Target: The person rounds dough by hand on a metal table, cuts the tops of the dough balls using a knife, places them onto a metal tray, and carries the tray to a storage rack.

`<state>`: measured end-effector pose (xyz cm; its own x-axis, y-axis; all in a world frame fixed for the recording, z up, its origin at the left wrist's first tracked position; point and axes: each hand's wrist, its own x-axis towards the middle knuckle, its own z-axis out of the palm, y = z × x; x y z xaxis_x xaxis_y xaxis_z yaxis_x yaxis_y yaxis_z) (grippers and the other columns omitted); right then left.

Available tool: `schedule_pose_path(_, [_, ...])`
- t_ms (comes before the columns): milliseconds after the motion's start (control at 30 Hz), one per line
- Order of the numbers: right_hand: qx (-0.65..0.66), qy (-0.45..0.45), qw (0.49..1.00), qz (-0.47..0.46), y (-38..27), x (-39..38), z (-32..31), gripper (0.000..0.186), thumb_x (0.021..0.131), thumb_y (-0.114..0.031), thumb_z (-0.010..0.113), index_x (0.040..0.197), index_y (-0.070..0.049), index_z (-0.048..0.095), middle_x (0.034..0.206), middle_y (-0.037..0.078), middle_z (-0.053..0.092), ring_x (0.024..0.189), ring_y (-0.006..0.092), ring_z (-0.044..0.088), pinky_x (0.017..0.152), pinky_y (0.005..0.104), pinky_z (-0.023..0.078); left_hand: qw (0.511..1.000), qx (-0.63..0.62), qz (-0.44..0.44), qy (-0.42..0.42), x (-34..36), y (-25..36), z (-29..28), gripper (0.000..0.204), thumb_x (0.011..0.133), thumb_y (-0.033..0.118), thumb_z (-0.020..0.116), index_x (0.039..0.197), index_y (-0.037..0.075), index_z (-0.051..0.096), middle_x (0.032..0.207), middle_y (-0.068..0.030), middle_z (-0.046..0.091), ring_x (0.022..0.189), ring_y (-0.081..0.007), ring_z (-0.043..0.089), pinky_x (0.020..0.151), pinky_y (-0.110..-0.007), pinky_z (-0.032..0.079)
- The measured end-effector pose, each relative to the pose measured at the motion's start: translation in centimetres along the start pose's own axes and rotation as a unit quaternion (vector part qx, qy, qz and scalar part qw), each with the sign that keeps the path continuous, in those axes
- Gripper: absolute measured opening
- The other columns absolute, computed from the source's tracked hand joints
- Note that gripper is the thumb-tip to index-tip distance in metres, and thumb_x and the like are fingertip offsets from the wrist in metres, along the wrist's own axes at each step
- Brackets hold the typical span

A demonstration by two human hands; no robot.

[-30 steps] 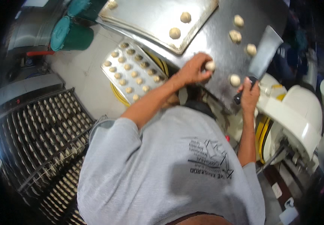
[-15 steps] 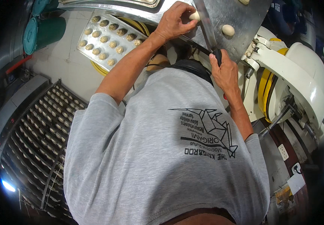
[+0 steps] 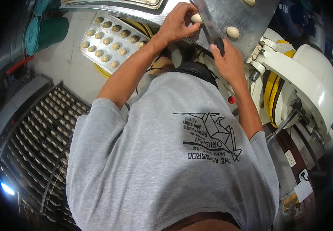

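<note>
Higher now, the right hand (image 3: 229, 61) grips a black-handled steel blade (image 3: 207, 21); the left hand (image 3: 175, 25) pinches a smooth cream dough ball (image 3: 195, 18), seemingly uncut; patterned balls (image 3: 115, 46) fill the upper-left silver tray (image 3: 97, 42).

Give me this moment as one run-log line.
Left hand: around dough ball; right hand: gripping knife; blade: right of ball, contact unclear; another dough ball: on metal table

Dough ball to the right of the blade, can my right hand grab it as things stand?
Probably not right away: the right hand is holding the black handle, though nothing visible blocks the nearby dough ball.
</note>
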<state>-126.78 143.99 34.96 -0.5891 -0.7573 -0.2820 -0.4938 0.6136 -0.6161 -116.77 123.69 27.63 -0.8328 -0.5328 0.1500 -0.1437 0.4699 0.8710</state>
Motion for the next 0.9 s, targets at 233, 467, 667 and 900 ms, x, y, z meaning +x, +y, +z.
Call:
schedule_pose_path(233, [0.038, 0.036, 0.999, 0.008, -0.2, -5.1, -1.8, 0.031, 0.100, -0.032, 0.067, 0.103, -0.001, 0.064, 0.074, 0.022, 0.066, 0.069, 0.0401, 0.067, 0.064, 0.0461, 0.051, 0.999, -0.044, 0.005, 0.030, -1.9, -1.9, 0.9, 0.049, 0.087, 0.016, 0.085, 0.130, 0.005, 0.063, 0.122, -0.0100, 0.072, 0.113, -0.0195, 0.070, 0.097, -0.032, 0.056])
schedule_pose_path(467, [-0.006, -0.019, 0.999, 0.039, 0.2, -5.8, -0.9, 0.031, 0.099, -0.031, 0.067, 0.102, 0.000, 0.063, 0.073, 0.024, 0.068, 0.074, 0.0474, 0.069, 0.066, 0.0512, 0.052, 0.998, -0.005, 0.015, 0.058, -1.7, -0.5, 0.4, 0.040, 0.082, 0.021, 0.082, 0.115, 0.002, 0.068, 0.106, -0.0191, 0.068, 0.096, -0.0338, 0.069, 0.084, -0.040, 0.056])
schedule_pose_path(667, [-0.054, 0.007, 0.999, -0.003, -0.1, -1.8, 1.1, 0.034, 0.099, -0.036, 0.063, 0.104, -0.002, 0.065, 0.077, 0.026, 0.069, 0.077, 0.0497, 0.069, 0.071, 0.0561, 0.052, 0.999, -0.010, 0.010, 0.031, -1.8, -0.3, 0.0, 0.039, 0.083, 0.018, 0.081, 0.115, 0.002, 0.068, 0.107, -0.0184, 0.069, 0.097, -0.0337, 0.069, 0.085, -0.041, 0.056])
schedule_pose_path(900, [-0.026, 0.015, 1.000, 0.000, -0.7, -4.2, -1.4, 0.032, 0.100, -0.034, 0.065, 0.101, -0.002, 0.065, 0.075, 0.022, 0.067, 0.071, 0.0414, 0.067, 0.067, 0.0487, 0.052, 0.997, 0.010, 0.058, 0.059, -1.7, -0.9, 0.5, 0.045, 0.083, 0.020, 0.081, 0.121, 0.002, 0.066, 0.110, -0.0187, 0.069, 0.100, -0.0335, 0.069, 0.089, -0.042, 0.056])
